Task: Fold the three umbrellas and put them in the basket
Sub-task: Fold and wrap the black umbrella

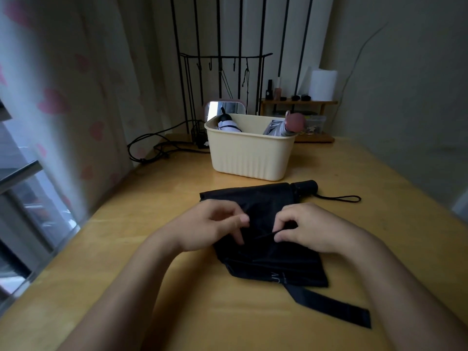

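In the head view, a black umbrella is seen lying collapsed on the wooden table. Its canopy is spread loose and flat, and its handle points to the far right. The left hand and the right hand are set close together on the middle of the canopy. The fingers of each are curled and pinch a fold of the black fabric. The closing strap lies unfastened on the table at the near right.

Beyond the umbrella stands the cream basket, in which a white umbrella and a grey umbrella are already held.

The third umbrella is judged to be in hand, at the stage of pleating. Next, the folds would need to be gathered evenly round the shaft, the strap wrapped and fastened, and the bundle lifted into the gap between the two in the basket.
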